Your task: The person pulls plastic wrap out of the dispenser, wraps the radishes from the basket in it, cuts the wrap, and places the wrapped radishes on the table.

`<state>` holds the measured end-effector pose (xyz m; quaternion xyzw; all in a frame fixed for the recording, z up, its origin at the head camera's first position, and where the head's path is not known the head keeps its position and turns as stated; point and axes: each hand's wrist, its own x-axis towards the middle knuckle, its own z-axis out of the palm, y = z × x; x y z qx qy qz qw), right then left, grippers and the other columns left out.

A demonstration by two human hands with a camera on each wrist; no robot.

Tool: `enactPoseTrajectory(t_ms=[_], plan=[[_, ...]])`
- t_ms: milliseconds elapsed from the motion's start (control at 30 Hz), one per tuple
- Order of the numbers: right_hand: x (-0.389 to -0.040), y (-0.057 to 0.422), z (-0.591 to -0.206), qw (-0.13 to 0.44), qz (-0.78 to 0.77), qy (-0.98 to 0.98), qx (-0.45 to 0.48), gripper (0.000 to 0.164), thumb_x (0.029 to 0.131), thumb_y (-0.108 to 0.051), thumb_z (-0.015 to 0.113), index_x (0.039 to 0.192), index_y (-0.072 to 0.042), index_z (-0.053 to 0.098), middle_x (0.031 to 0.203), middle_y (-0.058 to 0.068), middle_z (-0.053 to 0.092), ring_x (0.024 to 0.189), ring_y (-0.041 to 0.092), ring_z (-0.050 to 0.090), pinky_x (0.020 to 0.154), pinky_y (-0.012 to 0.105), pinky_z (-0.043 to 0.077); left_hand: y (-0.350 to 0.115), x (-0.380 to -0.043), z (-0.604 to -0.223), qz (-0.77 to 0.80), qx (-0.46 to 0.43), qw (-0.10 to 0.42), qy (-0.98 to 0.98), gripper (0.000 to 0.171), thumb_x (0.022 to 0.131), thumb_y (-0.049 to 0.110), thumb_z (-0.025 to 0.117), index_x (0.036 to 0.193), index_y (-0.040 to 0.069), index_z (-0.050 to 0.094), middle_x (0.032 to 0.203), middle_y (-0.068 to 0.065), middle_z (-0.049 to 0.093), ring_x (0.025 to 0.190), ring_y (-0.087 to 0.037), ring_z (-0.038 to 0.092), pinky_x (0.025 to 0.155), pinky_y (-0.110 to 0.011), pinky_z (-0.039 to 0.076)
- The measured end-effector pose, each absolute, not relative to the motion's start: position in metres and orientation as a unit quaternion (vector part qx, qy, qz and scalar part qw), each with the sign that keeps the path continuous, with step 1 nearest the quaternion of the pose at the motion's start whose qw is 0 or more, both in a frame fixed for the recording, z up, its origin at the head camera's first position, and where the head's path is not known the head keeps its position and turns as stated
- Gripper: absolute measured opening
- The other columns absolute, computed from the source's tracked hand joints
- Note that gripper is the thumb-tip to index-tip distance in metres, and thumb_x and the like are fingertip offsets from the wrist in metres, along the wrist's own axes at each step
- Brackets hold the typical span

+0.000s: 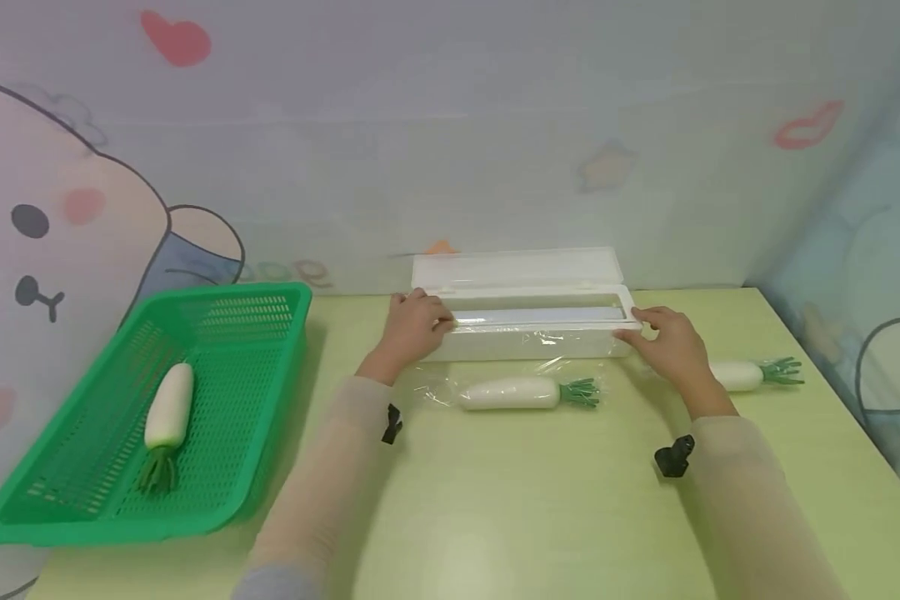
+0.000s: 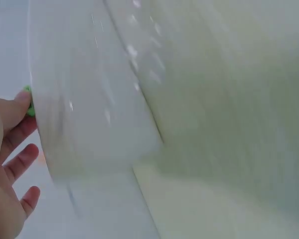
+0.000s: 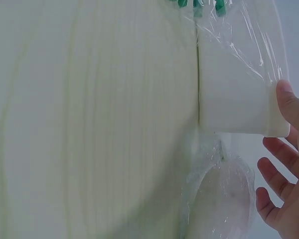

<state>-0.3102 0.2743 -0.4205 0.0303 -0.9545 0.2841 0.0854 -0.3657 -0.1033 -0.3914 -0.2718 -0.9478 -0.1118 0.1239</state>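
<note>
A long white cling film dispenser [image 1: 540, 343] lies across the table, its clear lid [image 1: 517, 268] raised and a white roll [image 1: 540, 315] visible inside. Over its front edge, clear film [image 1: 547, 367] hangs down toward a white radish [image 1: 510, 393] with green stalks, which lies just in front inside film. At the dispenser's left end, my left hand [image 1: 416, 327] pinches a small green piece [image 2: 30, 101] on the upper edge between thumb and index finger. My right hand [image 1: 671, 343] grips the right end corner, thumb [image 3: 285, 94] in front, other fingers spread behind.
On the left stands a green plastic basket [image 1: 273, 400] holding another white radish [image 1: 169, 404]. A film-wrapped radish [image 1: 738, 376] lies to the right, partly behind my right hand. A cartoon-printed cloth wall [image 1: 450, 167] rises behind the table.
</note>
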Motion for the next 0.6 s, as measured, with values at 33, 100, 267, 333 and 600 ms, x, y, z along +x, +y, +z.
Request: enactPoseTrajectory(t_ms=[33, 100, 267, 333, 600], plan=[[-0.308, 0.277, -0.420, 0.088, 0.279, -0.956, 0.029, 0.066, 0.094, -0.046, 0.058, 0.138, 0.002, 0.048, 0.136, 0.025, 0.048, 0.110, 0.041, 0.048, 0.087, 0.056, 0.041, -0.113, -0.365, -0.392, -0.117, -0.262, 0.130, -0.949, 0.014, 0.092, 0.024, 0.065, 0.098, 0.017, 0.076, 0.100, 0.003, 0.071, 0.095, -0.020, 0.054, 0.092, -0.048, 0.035], [-0.305, 0.282, -0.419, 0.093, 0.271, -0.958, 0.030, 0.065, 0.094, -0.046, 0.058, 0.137, 0.002, 0.049, 0.136, 0.025, 0.048, 0.109, 0.042, 0.049, 0.086, 0.057, 0.041, -0.128, -0.364, -0.393, -0.127, -0.245, 0.140, -0.951, 0.012, 0.091, 0.021, 0.067, 0.097, 0.016, 0.076, 0.099, 0.002, 0.072, 0.097, -0.021, 0.054, 0.091, -0.048, 0.034], [-0.304, 0.284, -0.420, 0.103, 0.259, -0.959, 0.042, 0.064, 0.094, -0.044, 0.059, 0.135, 0.004, 0.050, 0.134, 0.028, 0.049, 0.108, 0.044, 0.049, 0.089, 0.059, 0.040, -0.142, -0.362, -0.398, -0.143, -0.230, 0.150, -0.951, 0.014, 0.092, 0.019, 0.066, 0.098, 0.013, 0.076, 0.099, 0.000, 0.071, 0.100, -0.023, 0.055, 0.089, -0.048, 0.036], [-0.305, 0.283, -0.420, 0.104, 0.259, -0.959, 0.049, 0.065, 0.094, -0.045, 0.058, 0.136, 0.004, 0.049, 0.133, 0.029, 0.049, 0.111, 0.046, 0.047, 0.092, 0.060, 0.039, -0.143, -0.360, -0.399, -0.156, -0.223, 0.144, -0.952, 0.015, 0.093, 0.019, 0.065, 0.100, 0.012, 0.075, 0.099, -0.001, 0.070, 0.100, -0.024, 0.054, 0.089, -0.049, 0.036], [-0.308, 0.281, -0.415, 0.062, 0.292, -0.951, 0.080, 0.069, 0.095, -0.043, 0.058, 0.140, 0.007, 0.042, 0.138, 0.034, 0.040, 0.122, 0.051, 0.037, 0.100, 0.063, 0.031, -0.141, -0.346, -0.395, -0.209, -0.203, 0.130, -0.948, 0.030, 0.093, 0.026, 0.062, 0.117, 0.009, 0.069, 0.115, -0.007, 0.062, 0.112, -0.027, 0.049, 0.093, -0.051, 0.032]])
